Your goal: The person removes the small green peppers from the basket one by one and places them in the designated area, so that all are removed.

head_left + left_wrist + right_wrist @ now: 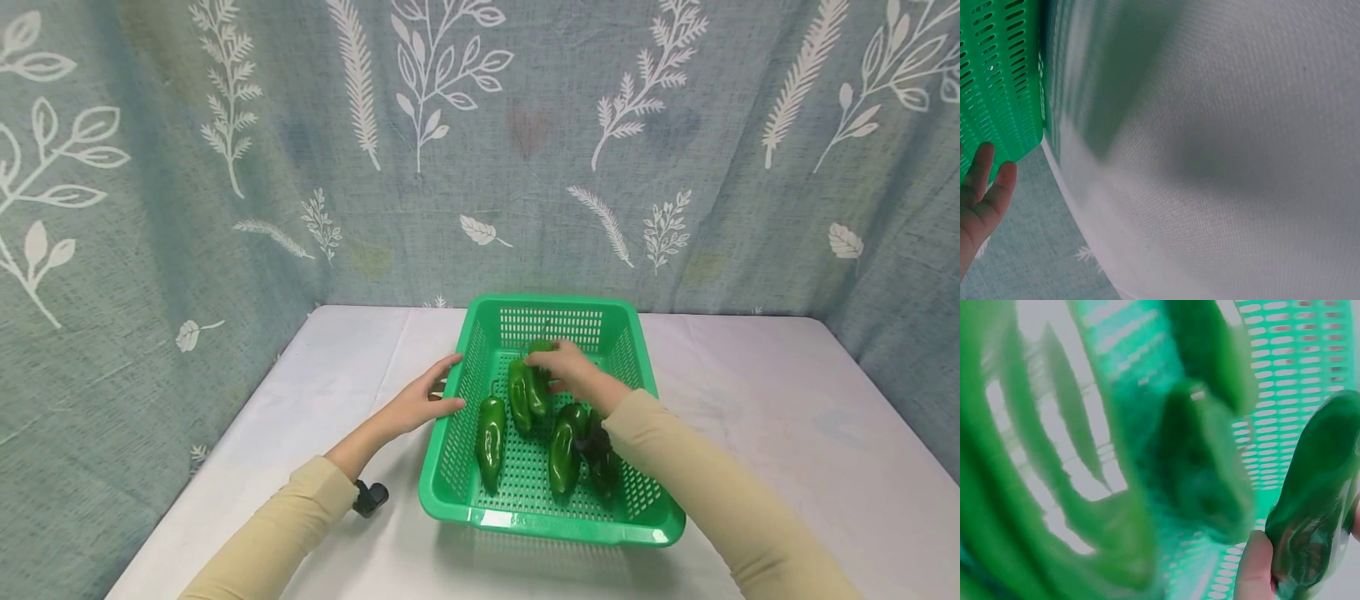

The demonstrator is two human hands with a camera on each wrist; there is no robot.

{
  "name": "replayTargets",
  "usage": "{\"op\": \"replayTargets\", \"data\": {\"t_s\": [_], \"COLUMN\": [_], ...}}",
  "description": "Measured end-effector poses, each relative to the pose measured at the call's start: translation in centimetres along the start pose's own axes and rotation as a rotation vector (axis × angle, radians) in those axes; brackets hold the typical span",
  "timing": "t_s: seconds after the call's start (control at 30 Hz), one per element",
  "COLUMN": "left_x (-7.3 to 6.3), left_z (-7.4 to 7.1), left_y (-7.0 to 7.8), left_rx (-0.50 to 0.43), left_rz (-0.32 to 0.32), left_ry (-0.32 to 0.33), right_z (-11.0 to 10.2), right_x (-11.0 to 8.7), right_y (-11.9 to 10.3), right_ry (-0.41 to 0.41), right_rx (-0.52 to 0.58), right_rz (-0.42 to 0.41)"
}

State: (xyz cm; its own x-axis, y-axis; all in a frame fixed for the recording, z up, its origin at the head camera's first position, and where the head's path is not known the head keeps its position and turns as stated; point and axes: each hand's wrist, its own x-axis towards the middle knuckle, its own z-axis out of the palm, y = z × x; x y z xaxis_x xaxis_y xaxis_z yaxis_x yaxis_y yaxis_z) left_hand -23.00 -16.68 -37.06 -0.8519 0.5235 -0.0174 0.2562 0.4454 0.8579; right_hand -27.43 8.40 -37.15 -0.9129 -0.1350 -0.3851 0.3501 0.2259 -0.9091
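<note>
A green plastic basket [555,527] with slotted walls holds several glossy green peppers [491,442]. My right hand [566,367] reaches into its far half and pinches a green pepper [1316,500] between thumb and fingers, as the right wrist view shows. Other peppers [1207,462] lie on the basket's floor below, blurred in that view. At the basket's left side is my left hand [423,398], its fingers spread and the tips right at the rim. From the left wrist, those fingers [1000,190] appear extended beside the slotted wall.
The basket stands on a table with a white cloth [750,417]. Behind and to the left hangs a blue-green curtain [450,233] with white leaf prints. A small black device [370,498] sits at my left wrist.
</note>
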Motion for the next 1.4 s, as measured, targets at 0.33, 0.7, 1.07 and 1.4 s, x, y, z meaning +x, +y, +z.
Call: {"op": "replayTargets", "data": {"t_s": [0.33,0.7,1.07,1.4], "left_x": [0.2,1.0,1.2,1.2], "left_z": [0.1,0.2,0.1,0.2], "left_y": [0.1,-2.0,-3.6,-3.6], "left_rx": [0.009,0.004,-0.01,-0.015], "left_rz": [0.01,0.016,0.014,-0.005], "left_ry": [0.005,0.013,0.01,0.011], "right_z": [-0.9,-2.3,-4.5,-7.3], "right_x": [-2.1,-4.6,-7.2,-9.3], "right_y": [-2.1,-4.0,-4.8,-4.6], "right_ry": [-0.037,-0.075,-0.1,-0.104], "right_rx": [0.078,0.172,0.2,0.173], "right_rz": [-0.052,-0.12,-0.241,-0.299]}}
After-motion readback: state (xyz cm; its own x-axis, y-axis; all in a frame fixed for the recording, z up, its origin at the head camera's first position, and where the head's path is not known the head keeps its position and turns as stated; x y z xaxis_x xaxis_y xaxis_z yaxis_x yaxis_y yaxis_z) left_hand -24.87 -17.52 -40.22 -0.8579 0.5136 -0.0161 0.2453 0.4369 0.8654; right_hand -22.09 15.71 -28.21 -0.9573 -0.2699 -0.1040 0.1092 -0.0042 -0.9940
